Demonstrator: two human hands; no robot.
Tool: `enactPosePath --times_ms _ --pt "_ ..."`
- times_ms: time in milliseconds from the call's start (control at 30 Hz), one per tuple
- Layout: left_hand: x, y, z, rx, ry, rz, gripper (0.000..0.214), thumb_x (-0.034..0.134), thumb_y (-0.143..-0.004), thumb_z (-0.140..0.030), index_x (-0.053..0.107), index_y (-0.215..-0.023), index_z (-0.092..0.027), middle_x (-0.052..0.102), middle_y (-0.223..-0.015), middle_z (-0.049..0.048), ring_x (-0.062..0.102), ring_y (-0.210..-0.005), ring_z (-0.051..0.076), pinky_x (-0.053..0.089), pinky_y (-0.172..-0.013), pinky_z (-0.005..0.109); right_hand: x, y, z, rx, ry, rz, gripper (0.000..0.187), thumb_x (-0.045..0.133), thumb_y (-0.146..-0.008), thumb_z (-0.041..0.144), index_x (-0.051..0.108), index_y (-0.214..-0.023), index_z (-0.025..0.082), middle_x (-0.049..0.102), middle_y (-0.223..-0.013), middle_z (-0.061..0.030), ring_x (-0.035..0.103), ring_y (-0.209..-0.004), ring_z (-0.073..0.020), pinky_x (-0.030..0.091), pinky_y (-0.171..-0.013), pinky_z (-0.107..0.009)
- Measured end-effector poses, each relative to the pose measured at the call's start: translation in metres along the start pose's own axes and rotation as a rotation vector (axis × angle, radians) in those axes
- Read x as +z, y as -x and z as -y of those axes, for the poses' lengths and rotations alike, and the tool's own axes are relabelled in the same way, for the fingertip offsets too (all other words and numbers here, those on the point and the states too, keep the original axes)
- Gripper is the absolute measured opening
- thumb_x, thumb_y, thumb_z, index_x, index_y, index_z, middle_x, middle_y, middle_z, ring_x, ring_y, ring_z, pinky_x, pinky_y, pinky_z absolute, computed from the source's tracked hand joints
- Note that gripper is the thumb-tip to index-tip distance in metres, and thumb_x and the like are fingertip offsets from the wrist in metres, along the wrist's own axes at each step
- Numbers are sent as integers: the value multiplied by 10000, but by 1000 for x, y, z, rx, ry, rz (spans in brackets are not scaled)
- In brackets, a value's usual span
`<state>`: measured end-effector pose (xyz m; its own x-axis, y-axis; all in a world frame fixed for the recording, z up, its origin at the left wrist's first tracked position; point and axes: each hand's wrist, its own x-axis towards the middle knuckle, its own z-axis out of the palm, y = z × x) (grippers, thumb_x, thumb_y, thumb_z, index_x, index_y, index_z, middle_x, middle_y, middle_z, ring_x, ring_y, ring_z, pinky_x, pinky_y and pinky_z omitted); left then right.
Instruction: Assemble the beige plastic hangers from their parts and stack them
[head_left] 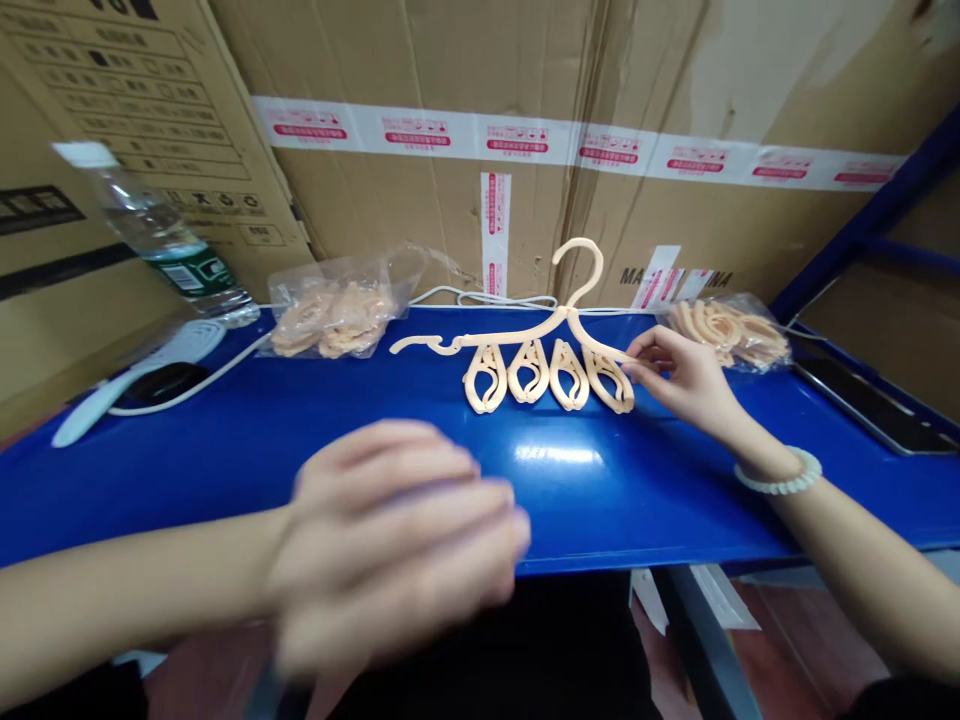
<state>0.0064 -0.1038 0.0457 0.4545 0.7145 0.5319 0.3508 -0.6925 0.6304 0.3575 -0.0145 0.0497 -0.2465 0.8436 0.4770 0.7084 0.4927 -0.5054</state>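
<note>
Left hand (397, 545) up close, blurred, grip unreadable. Right hand (686, 378) pinches right tip of peach clip hanger (510, 338) flat on blue shelf (300, 420). Looks light, thin, brittle plastic; hold the bar, not clips.

**Evenly lit bench view, sharp at the centre and smeared in the foreground.**

Bright, diffuse light is cast from above and in front. A white patch of glare is mirrored on the glossy blue table (559, 455) just below the hanger (540, 350). The hanger is rendered crisply, as is the right hand (679, 375) pinching its end. Only faint, soft shadows are seen beneath the hanger's clips. The left hand (397, 540), close to the lens, is heavily blurred, and its fingers are smeared together so that its pose cannot be read. Wide-angle distortion is evident at the edges: the water bottle (161, 235) is stretched and tilted, and the cardboard boxes (450, 80) are bowed. The lower corners are left dim.
</note>
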Motion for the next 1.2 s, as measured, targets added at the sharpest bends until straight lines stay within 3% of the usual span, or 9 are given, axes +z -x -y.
enactPosePath --times_ms 100,233,300,433,633,733,833,1033,1200 --pt "6 -19 19 -93 9 -109 182 741 -814 -372 700 -957 -268 721 -1005 47 658 -998 255 552 -979 495 0 5 4 -12 -8 -22 251 646 -910 488 596 -892 242 686 -811 -49 651 -691 -208 560 -624 -343" --pt "14 -37 45 -652 456 -278 385 740 -817 -366 601 -1126 -184 634 -1205 133 656 -1066 281 584 -933 509 2 9 3 -42 15 -72 221 640 -930 447 626 -1019 246 709 -896 -63 678 -748 -223 561 -619 -340" --pt "15 -40 51 -774 708 -358 498 753 -826 -329 544 -1253 -181 580 -1314 164 653 -1133 289 566 -996 498 2 11 4 -69 45 -45 218 613 -954 424 647 -1092 259 717 -960 -72 684 -792 -233 568 -638 -349" --pt "14 -38 55 -688 723 -407 641 762 -816 -265 469 -1385 -226 539 -1402 142 652 -1166 260 531 -1058 478 8 16 13 -212 115 93 207 536 -1002 377 665 -1136 286 706 -991 -75 676 -823 -240 562 -685 -366" --pt "16 -26 62 -325 207 8 304 670 -895 -316 690 -1180 -212 690 -1245 73 625 -1182 253 466 -1089 429 19 20 18 -368 144 144 237 490 -1024 287 653 -1197 287 689 -1002 -83 673 -882 -234 547 -756 -359" --pt "20 -24 65 -361 234 -79 299 663 -907 -351 690 -1162 -195 736 -1072 60 675 -936 193 531 -873 323 17 17 11 -444 260 81 253 508 -1016 270 664 -1215 269 703 -996 -92 640 -909 -256 524 -778 -394" --pt "24 -26 68 -447 385 -213 282 746 -828 -339 698 -1033 -151 713 -853 41 597 -688 129 482 -651 251 14 18 10 -504 509 -102 228 542 -1002 242 695 -1170 229 743 -988 -94 612 -872 -263 475 -751 -401" --pt "26 -27 66 -471 625 -339 198 779 -770 -275 679 -865 -132 664 -762 26 537 -639 95 430 -615 228 15 31 19 -392 838 -203 271 481 -1015 148 690 -1180 197 748 -1168 -74 620 -658 -155 370 -546 -305" --pt "27 -28 63 -502 763 -343 221 796 -731 -250 652 -851 -132 620 -709 2 537 -619 96 419 -596 227 21 28 18 -431 632 -195 314 473 -1027 203 647 -1289 211 613 -1378 -130 701 -918 -222 552 -721 -336"
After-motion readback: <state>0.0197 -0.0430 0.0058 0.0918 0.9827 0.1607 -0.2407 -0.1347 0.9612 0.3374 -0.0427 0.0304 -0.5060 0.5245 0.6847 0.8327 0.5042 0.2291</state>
